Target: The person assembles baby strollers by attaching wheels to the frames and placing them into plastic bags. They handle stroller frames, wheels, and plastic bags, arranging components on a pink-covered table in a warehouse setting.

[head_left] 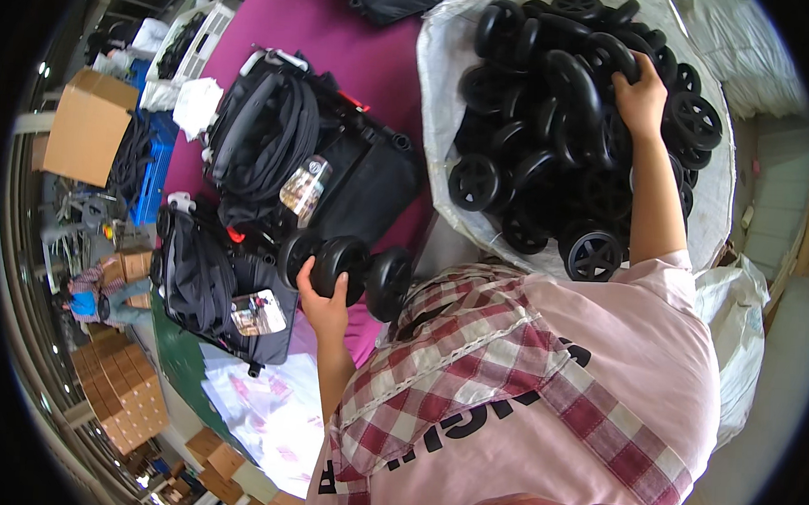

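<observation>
My left hand (326, 310) is closed on a black wheel (342, 266), one of several black wheels clustered at the table's near edge. Part of its grip is hidden behind the wheels. At the upper right, my right hand (643, 99) has its fingers curled round another black wheel (608, 56) on the heap in a large white sack (438, 155). On the table to the left lie what look like two folded black strollers. The upper folded stroller (358, 183) is just beyond my left hand, and the lower folded stroller (200, 275) is to its left. Each has a printed card on it.
Maroon cloth (324, 23) covers much of the table. Clear plastic bags (267, 404) lie on its green part. A cardboard box (89, 126) and a blue crate (158, 165) stand beyond. Stacked cartons (123, 394) and a person (86, 302) are at the far left.
</observation>
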